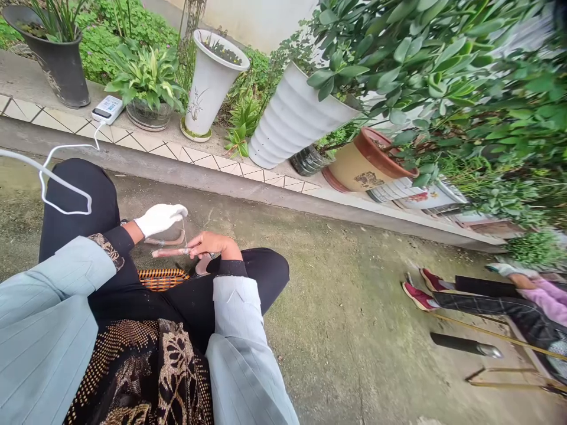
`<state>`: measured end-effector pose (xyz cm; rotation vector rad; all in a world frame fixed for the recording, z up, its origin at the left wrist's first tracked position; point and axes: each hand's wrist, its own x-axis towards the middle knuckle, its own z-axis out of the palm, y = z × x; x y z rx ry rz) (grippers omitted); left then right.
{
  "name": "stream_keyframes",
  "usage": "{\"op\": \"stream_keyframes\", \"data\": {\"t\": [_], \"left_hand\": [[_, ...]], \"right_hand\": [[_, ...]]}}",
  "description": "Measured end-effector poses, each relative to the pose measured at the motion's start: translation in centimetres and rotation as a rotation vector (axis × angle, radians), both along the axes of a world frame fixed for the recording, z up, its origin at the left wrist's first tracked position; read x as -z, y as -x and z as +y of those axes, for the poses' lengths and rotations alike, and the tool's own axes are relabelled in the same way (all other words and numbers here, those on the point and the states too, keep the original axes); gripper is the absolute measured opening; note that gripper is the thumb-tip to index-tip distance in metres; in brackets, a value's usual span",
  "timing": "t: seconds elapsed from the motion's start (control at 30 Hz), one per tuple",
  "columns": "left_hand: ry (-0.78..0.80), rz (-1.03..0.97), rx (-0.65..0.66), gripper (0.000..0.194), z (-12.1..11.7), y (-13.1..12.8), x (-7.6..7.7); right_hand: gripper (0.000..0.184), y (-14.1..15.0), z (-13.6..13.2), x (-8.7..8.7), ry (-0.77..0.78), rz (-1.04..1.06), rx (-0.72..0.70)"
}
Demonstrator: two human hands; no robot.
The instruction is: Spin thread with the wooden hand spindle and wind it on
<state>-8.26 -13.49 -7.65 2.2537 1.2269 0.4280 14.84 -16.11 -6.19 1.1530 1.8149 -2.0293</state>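
My left hand [160, 219], in a white glove, is closed with its fingertips pinching a thin pale string [185, 231]. The string runs down taut to a peeled-looking wooden stick [170, 252]. Around one end of that stick my bare right hand [210, 243] is closed, where the string meets the wood. Just behind it shows a second, bent length of wood [163, 241]; whether the two are joined I cannot tell. An orange and black woven piece [163, 279] sits below, between my legs, partly covered by them.
A tiled ledge [190, 154] carries several potted plants, including a white ribbed pot [292, 121]. On it lies a white device [107, 110], its white cable [66, 147] crossing above my knee. At right, another person in red shoes [419, 296] sits near a dark bottle [460, 343].
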Motion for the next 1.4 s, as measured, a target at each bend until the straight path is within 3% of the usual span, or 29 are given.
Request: {"op": "stream_keyframes", "data": {"t": [0.07, 0.2, 0.27, 0.33, 0.4, 0.47, 0.57, 0.63, 0.73, 0.87, 0.97, 1.07, 1.17, 1.3, 1.4], "left_hand": [[0.153, -0.121, -0.052, 0.030, 0.2, -0.1, 0.3], [0.414, -0.312, 0.007, 0.030, -0.3, -0.7, 1.2], [0.453, -0.285, 0.081, 0.031, -0.9, -1.0, 1.5], [0.402, -0.197, 0.206, 0.031, -1.5, -1.3, 1.5], [0.331, -0.132, 0.333, 0.028, -1.9, -1.4, 1.1], [0.255, -0.068, 0.399, 0.026, -2.1, -1.4, 0.5], [0.114, 0.067, 0.404, 0.032, -1.9, -1.1, -0.5], [0.025, 0.126, 0.367, 0.033, -1.7, -0.9, -1.0], [-0.084, 0.165, 0.258, 0.029, -1.1, -0.2, -1.1], [-0.133, 0.172, 0.103, 0.029, 0.0, 0.6, -1.0], [-0.075, 0.122, 0.010, 0.030, 0.8, 0.8, -0.7], [0.057, 0.074, -0.011, 0.030, 1.2, 0.5, 0.0], [0.181, 0.074, 0.053, 0.026, 0.6, 0.0, 0.9], [0.330, 0.030, 0.274, 0.026, -1.2, -0.9, 1.4], [0.385, -0.019, 0.448, 0.030, -2.1, -1.2, 0.8]], "right_hand": [[0.040, -0.7, -0.2, -0.9, -0.083, 0.180, 0.213], [0.039, -1.4, 0.2, -1.4, -0.350, 0.403, 0.867], [0.039, -1.5, 0.6, -0.9, -0.425, 0.409, 1.071], [0.040, -1.6, 1.2, -0.2, -0.475, 0.323, 1.172], [0.039, -1.9, 1.7, 0.5, -0.524, 0.123, 1.170], [0.035, -2.1, 2.0, 1.0, -0.609, -0.153, 1.060], [0.030, -1.7, 2.0, 1.4, -0.754, -0.526, 0.723], [0.028, -0.8, 1.7, 1.5, -0.727, -0.645, 0.447], [0.021, 0.8, 1.0, 1.7, -0.518, -0.586, 0.150], [0.027, 1.5, 0.2, 1.0, -0.115, -0.170, -0.012], [0.035, 0.8, -0.2, -0.5, -0.063, 0.067, 0.058], [0.039, 0.0, -0.5, -1.8, -0.160, 0.185, 0.215], [0.035, -0.4, -0.4, -2.0, -0.308, 0.220, 0.402], [0.035, -0.4, 0.3, -0.8, -0.511, 0.111, 0.690], [0.032, -0.1, 0.8, 0.3, -0.702, -0.214, 0.696]]}}
